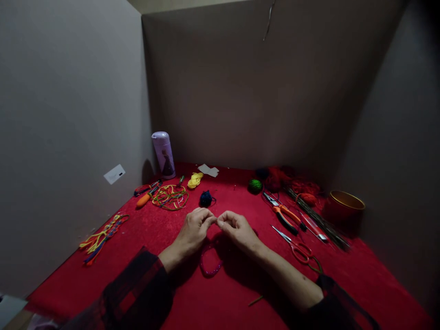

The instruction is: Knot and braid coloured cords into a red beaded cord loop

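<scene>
I see one short stick on the red tabletop, nearer than the beaded loop and off to its right. The one magenta beaded loop is just below the two hands, its far side partly hidden in their shadow. Right beyond it I have the left hand and the right hand nearly meeting, fingers pinched together at the tips; I cannot tell whether they grip anything thin. Well right of the loop I count one pair of scissors and, beyond that, one pair of pliers beside a bundle of thin sticks. Far left of the loop lies one bunch of knotted cords. Past the hands, straight beyond the loop, I get one dark blue yarn ball and one yellow skein; beyond and right, one green ball. I count two containers: a gold-rimmed pot far right of the loop, its contents out of my sight, and, farthest, beyond and left, a lidded lilac bottle, upright and closed.
</scene>
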`<state>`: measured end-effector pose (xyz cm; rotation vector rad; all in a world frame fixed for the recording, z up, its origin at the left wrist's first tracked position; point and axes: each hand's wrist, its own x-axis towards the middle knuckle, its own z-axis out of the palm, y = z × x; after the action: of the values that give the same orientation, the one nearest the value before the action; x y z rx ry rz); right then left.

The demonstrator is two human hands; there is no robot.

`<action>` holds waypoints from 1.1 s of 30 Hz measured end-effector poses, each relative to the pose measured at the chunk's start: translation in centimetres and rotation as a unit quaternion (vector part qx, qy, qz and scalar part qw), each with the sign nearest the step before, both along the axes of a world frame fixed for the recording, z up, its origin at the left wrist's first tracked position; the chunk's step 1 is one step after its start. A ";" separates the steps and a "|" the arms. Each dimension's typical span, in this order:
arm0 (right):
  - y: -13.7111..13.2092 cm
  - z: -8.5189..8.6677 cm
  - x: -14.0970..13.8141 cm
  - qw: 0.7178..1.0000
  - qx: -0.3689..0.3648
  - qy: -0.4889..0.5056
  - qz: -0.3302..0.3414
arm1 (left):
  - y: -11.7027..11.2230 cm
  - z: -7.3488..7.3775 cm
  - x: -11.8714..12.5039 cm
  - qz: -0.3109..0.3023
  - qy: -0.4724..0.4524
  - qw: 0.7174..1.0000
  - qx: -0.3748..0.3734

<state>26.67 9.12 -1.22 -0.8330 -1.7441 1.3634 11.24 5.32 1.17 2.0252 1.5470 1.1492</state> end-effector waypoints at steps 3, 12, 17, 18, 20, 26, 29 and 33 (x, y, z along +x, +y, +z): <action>-0.1 0.1 -0.1 1.000 0.008 0.007 -0.004 | 0.0 -0.1 0.1 0.006 -0.005 1.000 -0.011; -0.5 0.6 -0.3 1.000 -0.007 0.006 -0.011 | 0.3 -0.3 0.0 0.010 -0.078 0.994 -0.074; -0.3 0.5 -0.2 0.999 -0.007 0.011 -0.040 | 0.4 -0.4 0.1 -0.012 -0.184 0.976 -0.120; -0.2 0.4 -0.2 0.999 -0.007 0.010 -0.045 | 0.4 -0.3 0.2 -0.009 -0.204 0.970 -0.130; -0.2 0.3 -0.1 0.999 -0.008 0.009 -0.053 | 0.3 -0.3 0.4 -0.001 -0.238 0.960 -0.148; -0.2 0.0 -0.2 0.998 -0.006 0.007 -0.068 | 0.3 -0.2 0.4 0.011 -0.255 0.955 -0.154; -0.1 -0.1 -0.1 0.998 0.000 0.009 -0.070 | 0.4 -0.2 0.3 0.012 -0.234 0.961 -0.147; 0.1 -0.3 0.1 0.997 0.001 0.017 -0.072 | 0.4 0.0 0.4 0.007 -0.236 0.960 -0.152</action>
<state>26.75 9.20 -1.55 -0.9102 -1.6263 1.2720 11.66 5.74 1.13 1.4170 1.3889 1.2025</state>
